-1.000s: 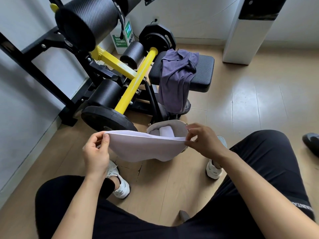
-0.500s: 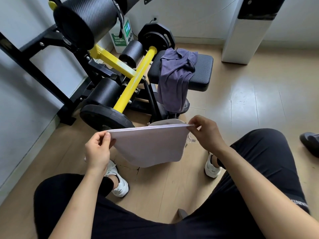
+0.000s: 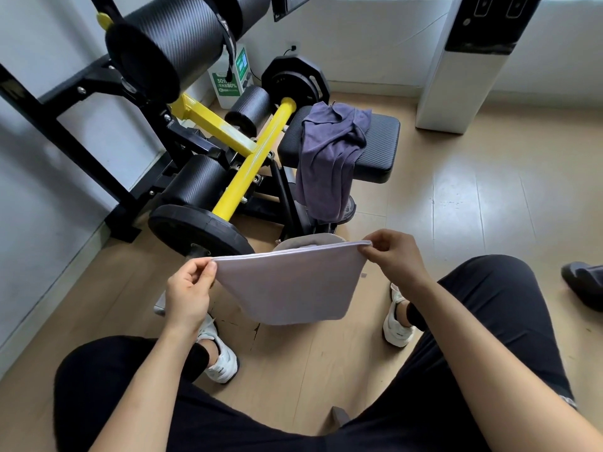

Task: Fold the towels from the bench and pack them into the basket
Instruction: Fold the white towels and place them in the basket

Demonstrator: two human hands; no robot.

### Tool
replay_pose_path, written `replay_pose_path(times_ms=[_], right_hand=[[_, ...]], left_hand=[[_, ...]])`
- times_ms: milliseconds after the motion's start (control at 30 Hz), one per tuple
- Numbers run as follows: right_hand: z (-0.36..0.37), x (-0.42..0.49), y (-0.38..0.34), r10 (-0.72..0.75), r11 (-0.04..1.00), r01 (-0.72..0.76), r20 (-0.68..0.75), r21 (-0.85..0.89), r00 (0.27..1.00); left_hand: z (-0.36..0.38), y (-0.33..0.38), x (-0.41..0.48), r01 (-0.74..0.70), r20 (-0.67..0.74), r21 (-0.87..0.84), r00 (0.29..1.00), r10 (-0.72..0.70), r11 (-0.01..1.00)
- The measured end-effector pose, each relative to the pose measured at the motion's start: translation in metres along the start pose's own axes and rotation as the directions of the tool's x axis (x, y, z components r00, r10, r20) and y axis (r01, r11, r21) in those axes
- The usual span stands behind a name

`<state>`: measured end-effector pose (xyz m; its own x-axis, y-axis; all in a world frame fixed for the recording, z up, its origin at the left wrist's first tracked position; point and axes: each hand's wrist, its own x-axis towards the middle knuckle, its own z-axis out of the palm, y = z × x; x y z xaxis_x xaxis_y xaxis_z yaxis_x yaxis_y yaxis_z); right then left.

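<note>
A pale lilac towel (image 3: pixel 290 285) hangs folded between my hands above the floor. My left hand (image 3: pixel 187 293) pinches its left top corner and my right hand (image 3: pixel 393 256) pinches the right top corner. Just behind the towel's top edge shows the rim of a light grey basket (image 3: pixel 305 241), mostly hidden by the towel. A purple towel (image 3: pixel 329 158) lies crumpled over the black padded bench (image 3: pixel 380 141) and hangs down its front.
A black and yellow weight machine (image 3: pixel 248 158) with weight plates (image 3: pixel 195 228) stands at the left by the wall. A white unit (image 3: pixel 456 70) stands at the back right. A dark shoe (image 3: pixel 584 282) lies at the right edge. My knees and white shoes frame the wooden floor.
Both hands have lifted the pale towel and pulled its top edge taut. It now hangs flat and covers most of the basket, whose inside showed a second ago.
</note>
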<state>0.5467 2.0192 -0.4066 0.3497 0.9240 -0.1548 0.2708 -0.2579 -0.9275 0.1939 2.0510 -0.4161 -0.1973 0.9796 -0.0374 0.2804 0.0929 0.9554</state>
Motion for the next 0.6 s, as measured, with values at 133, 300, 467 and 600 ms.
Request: replay_pose_path(times_ms=[133, 300, 467, 600], right_hand=[[0.005, -0.005, -0.001, 0.056, 0.991, -0.053, -0.020, 0.120, 0.998], [0.012, -0.010, 0.002, 0.192, 0.959, -0.171, -0.074, 0.226, 0.979], [0.024, -0.015, 0.002, 0.203, 0.937, -0.177, -0.060, 0.300, 0.977], [0.037, -0.023, 0.001, 0.199, 0.916, -0.198, 0.034, 0.349, 0.979]], left_hand=[[0.002, -0.008, 0.003, 0.105, -0.033, 0.019, 0.994, -0.105, 0.994], [0.011, -0.005, -0.003, 0.168, -0.055, 0.018, 0.984, -0.167, 0.986], [0.025, 0.002, -0.014, 0.160, -0.010, -0.035, 0.987, -0.160, 0.987], [0.039, 0.008, -0.028, 0.154, 0.078, -0.070, 0.986, -0.148, 0.986]])
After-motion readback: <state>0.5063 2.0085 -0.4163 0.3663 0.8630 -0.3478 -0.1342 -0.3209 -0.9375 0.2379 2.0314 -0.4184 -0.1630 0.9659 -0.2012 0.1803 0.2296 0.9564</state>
